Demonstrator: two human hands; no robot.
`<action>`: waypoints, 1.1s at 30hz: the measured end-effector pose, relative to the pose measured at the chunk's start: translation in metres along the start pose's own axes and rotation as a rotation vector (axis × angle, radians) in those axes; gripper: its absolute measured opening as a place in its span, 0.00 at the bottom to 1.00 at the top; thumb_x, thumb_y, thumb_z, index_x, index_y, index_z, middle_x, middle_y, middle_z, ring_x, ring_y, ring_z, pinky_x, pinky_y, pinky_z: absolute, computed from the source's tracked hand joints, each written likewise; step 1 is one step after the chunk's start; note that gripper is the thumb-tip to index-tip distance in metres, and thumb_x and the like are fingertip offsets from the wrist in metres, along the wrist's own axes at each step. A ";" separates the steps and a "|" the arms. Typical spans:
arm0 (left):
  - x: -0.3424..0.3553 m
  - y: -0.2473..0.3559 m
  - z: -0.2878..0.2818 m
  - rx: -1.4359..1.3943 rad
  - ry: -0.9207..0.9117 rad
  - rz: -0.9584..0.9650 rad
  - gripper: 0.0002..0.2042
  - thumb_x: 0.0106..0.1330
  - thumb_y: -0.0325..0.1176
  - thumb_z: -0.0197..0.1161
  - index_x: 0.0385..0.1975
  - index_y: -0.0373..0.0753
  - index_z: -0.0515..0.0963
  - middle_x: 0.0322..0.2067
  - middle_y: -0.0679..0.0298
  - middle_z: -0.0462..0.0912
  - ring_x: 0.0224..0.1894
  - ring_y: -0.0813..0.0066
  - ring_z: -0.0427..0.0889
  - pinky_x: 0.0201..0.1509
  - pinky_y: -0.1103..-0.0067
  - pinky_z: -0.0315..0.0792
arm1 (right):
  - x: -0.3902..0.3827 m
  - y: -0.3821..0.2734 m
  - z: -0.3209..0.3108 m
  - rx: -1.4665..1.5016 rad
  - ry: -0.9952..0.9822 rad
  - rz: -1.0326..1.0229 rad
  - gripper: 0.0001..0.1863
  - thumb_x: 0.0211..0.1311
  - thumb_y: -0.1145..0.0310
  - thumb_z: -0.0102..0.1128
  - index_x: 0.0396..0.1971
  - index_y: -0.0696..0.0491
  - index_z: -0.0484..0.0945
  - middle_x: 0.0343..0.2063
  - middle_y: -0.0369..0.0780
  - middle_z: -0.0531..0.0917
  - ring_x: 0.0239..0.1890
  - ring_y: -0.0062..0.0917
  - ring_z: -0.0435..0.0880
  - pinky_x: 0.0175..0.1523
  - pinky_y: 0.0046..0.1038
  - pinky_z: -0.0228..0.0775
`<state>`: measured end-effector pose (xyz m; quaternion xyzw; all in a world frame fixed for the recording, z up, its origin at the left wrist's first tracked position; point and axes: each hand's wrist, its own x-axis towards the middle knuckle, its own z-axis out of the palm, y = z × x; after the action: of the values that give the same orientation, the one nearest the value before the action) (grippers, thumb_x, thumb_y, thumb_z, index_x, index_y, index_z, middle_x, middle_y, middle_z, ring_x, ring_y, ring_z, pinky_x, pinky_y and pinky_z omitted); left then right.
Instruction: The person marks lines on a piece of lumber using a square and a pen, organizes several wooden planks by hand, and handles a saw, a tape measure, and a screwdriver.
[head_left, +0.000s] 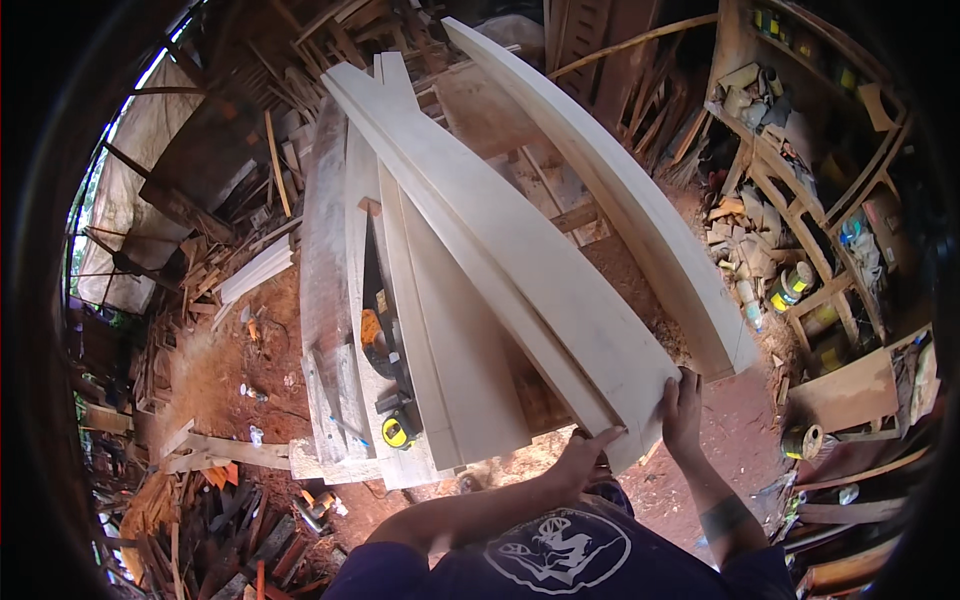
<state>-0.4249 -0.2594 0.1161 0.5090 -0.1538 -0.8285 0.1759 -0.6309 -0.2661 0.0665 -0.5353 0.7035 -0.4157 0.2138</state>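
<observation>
- Long, smooth, pale wood board (530,270), edge stepped.
- L hand (588,455), R hand (682,408): fingers pinching board's near end.
- Yellow/blk can (792,286), contents unclear.

Worn on the person's head, the wide fisheye camera looks steeply down from above the left hand (585,457) and right hand (682,408), facing forward along the long pale board (530,250) beyond them. It sits close enough to catch the shirt (557,550) below both hands, and takes in reddish floor (225,355) well left of them.
</observation>
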 end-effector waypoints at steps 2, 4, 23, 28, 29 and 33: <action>0.002 0.005 0.001 0.125 0.078 -0.055 0.23 0.71 0.45 0.62 0.61 0.43 0.69 0.47 0.57 0.80 0.49 0.62 0.83 0.53 0.68 0.80 | -0.003 0.006 0.013 0.014 0.055 0.001 0.20 0.75 0.64 0.45 0.56 0.66 0.68 0.48 0.59 0.74 0.53 0.55 0.69 0.59 0.51 0.61; 0.029 -0.012 -0.030 0.192 0.033 -0.050 0.26 0.69 0.49 0.64 0.58 0.37 0.71 0.41 0.56 0.82 0.43 0.65 0.85 0.47 0.72 0.81 | -0.004 0.004 0.020 0.037 0.095 -0.009 0.21 0.75 0.65 0.45 0.57 0.65 0.68 0.48 0.60 0.74 0.54 0.56 0.69 0.60 0.51 0.61; -0.036 -0.028 -0.120 0.953 0.021 0.426 0.22 0.74 0.45 0.58 0.43 0.26 0.82 0.34 0.52 0.87 0.31 0.67 0.89 0.35 0.77 0.81 | -0.018 0.020 0.040 0.012 0.101 0.102 0.27 0.77 0.58 0.45 0.65 0.63 0.63 0.56 0.59 0.69 0.58 0.54 0.70 0.64 0.47 0.62; -0.073 -0.023 -0.107 0.955 -0.030 0.423 0.16 0.75 0.36 0.57 0.47 0.27 0.80 0.38 0.53 0.87 0.39 0.68 0.88 0.40 0.78 0.82 | -0.081 0.078 0.012 0.050 0.215 0.386 0.24 0.76 0.55 0.49 0.59 0.60 0.70 0.51 0.54 0.77 0.52 0.47 0.78 0.58 0.43 0.70; -0.077 -0.017 -0.101 0.946 -0.048 0.415 0.14 0.74 0.34 0.57 0.46 0.27 0.80 0.39 0.54 0.87 0.40 0.69 0.88 0.41 0.77 0.81 | -0.105 0.117 0.011 0.054 0.267 0.422 0.24 0.76 0.55 0.49 0.59 0.60 0.70 0.51 0.54 0.77 0.52 0.47 0.78 0.58 0.43 0.70; -0.069 -0.003 -0.096 1.091 -0.164 0.419 0.10 0.71 0.30 0.60 0.44 0.29 0.82 0.40 0.55 0.87 0.42 0.72 0.87 0.46 0.76 0.79 | -0.324 0.305 0.031 -0.303 -0.031 0.702 0.27 0.68 0.50 0.60 0.52 0.60 0.78 0.35 0.55 0.85 0.42 0.48 0.86 0.47 0.48 0.75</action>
<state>-0.3100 -0.2330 0.1275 0.4192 -0.6679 -0.6140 0.0361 -0.6748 0.0490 -0.2459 -0.2936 0.8942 -0.2003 0.2721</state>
